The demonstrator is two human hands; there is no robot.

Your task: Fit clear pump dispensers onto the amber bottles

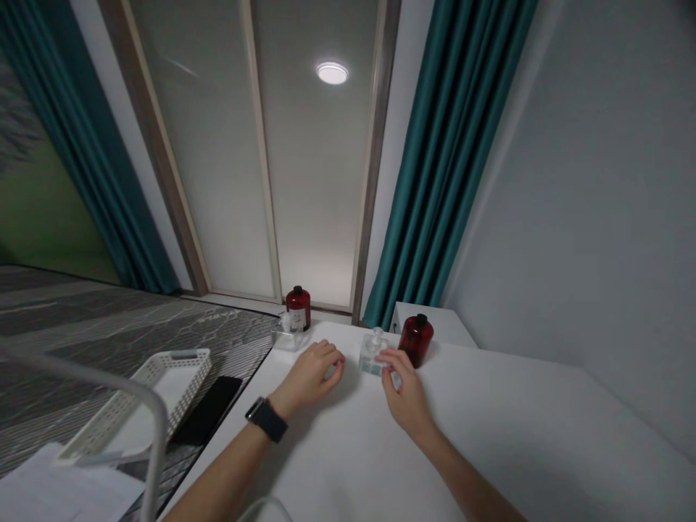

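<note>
My left hand (314, 373) is held over the white table (337, 449), palm down, with fingers loosely curled. Between its thumb and forefinger a gap shows, with nothing visible in it. To its right stands a square clear glass bottle (370, 351) with a clear stopper. The fingers of my right hand (403, 391) reach across this bottle's right front side, thumb apart from them. Whether they touch the glass I cannot tell. Just behind that hand is a dark red bottle (416, 341) with a black cap, upright.
Another red bottle (299, 307) with a label and a clear container (287, 333) stand at the table's far left corner. To the left lie a white perforated basket (188, 384), a black flat object (209, 411) and papers (70, 489). A grey curved tube (155, 406) crosses the lower left.
</note>
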